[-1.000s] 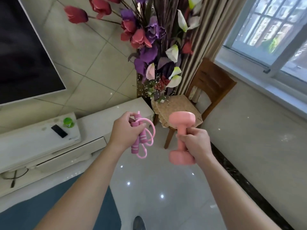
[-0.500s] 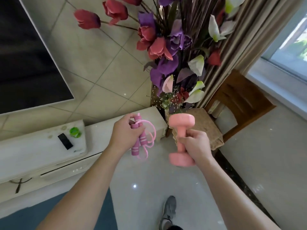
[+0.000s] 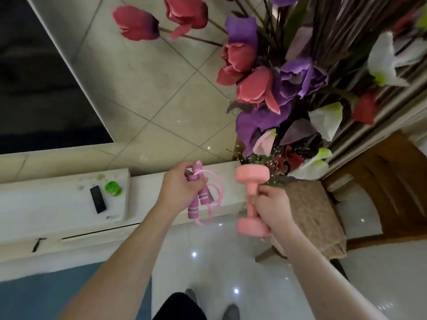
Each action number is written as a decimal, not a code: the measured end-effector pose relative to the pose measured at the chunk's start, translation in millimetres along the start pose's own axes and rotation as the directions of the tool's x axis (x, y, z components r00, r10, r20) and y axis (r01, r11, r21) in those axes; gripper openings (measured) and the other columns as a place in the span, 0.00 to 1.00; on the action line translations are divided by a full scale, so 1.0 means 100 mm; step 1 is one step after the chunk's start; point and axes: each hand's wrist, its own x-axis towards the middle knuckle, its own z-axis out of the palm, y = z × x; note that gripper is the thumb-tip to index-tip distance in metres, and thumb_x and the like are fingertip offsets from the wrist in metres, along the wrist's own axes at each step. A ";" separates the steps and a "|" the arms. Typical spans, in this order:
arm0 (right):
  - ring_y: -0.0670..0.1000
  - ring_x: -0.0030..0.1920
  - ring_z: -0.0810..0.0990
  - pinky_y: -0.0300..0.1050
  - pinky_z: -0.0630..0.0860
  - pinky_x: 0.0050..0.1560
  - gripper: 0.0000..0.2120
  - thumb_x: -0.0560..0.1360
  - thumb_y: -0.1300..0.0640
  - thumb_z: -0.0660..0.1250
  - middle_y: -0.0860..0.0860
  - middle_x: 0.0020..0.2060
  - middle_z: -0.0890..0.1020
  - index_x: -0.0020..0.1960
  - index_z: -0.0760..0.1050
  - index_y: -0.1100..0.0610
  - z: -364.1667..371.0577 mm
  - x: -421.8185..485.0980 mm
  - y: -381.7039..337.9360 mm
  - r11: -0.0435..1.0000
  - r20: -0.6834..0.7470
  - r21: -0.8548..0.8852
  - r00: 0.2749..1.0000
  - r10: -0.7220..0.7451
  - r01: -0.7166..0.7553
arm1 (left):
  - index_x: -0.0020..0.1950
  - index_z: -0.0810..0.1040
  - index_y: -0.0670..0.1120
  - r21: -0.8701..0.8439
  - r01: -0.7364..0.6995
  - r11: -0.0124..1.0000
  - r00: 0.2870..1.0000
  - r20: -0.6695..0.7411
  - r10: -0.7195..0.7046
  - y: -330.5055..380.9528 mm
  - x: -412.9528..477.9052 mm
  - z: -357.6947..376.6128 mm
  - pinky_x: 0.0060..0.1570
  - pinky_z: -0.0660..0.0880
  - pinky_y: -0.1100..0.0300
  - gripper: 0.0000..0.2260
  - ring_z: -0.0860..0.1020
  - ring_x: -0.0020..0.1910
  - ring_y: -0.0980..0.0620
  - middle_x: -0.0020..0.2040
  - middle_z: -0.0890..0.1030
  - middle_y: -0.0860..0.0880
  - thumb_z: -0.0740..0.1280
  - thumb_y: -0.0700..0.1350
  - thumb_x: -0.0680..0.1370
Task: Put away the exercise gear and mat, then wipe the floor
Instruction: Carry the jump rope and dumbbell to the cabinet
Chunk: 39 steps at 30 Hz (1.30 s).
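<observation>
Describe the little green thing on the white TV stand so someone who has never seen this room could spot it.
Below the big dark TV screen runs a low white stand with a raised block on it. On the block's top, a small round green container sits beside a black remote. It is the only green, round thing there; the remote is flat and oblong.

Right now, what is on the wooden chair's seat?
A brown woven mat covers the wooden chair seat. The right hand and pink dumbbell hide the mat's left edge, so anything there is unseen.
</observation>
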 end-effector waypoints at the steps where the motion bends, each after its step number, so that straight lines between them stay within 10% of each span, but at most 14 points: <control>1: 0.56 0.36 0.80 0.52 0.78 0.39 0.05 0.68 0.56 0.71 0.52 0.30 0.81 0.34 0.79 0.56 0.06 0.13 -0.03 1.000 0.010 -0.008 1.000 0.001 -0.001 | 0.51 0.78 0.57 -0.009 0.010 1.000 1.000 0.000 -0.010 -0.02 0.13 0.01 0.42 0.77 0.62 0.12 0.81 0.41 0.53 0.44 0.82 0.52 0.76 0.46 0.72; 17: 0.54 0.39 0.80 0.49 0.76 0.44 0.05 0.68 0.54 0.73 0.51 0.34 0.81 0.40 0.81 0.56 1.06 1.93 0.27 0.992 0.010 -0.102 0.997 0.080 -0.079 | 0.53 0.76 0.57 -0.031 0.009 0.999 0.988 0.155 -0.004 -0.81 1.97 0.66 0.40 0.75 0.67 0.15 0.80 0.38 0.58 0.43 0.82 0.53 0.76 0.44 0.72; 39: 0.48 0.29 0.78 0.42 0.71 0.32 0.05 0.66 0.52 0.70 0.47 0.25 0.79 0.32 0.79 0.51 2.91 4.53 3.29 0.994 -0.014 -0.089 0.997 0.069 -0.070 | 0.54 0.80 0.50 -0.080 -0.089 0.993 0.985 0.143 0.099 -3.98 3.63 3.26 0.34 0.71 0.68 0.12 0.78 0.34 0.53 0.39 0.83 0.48 0.76 0.45 0.72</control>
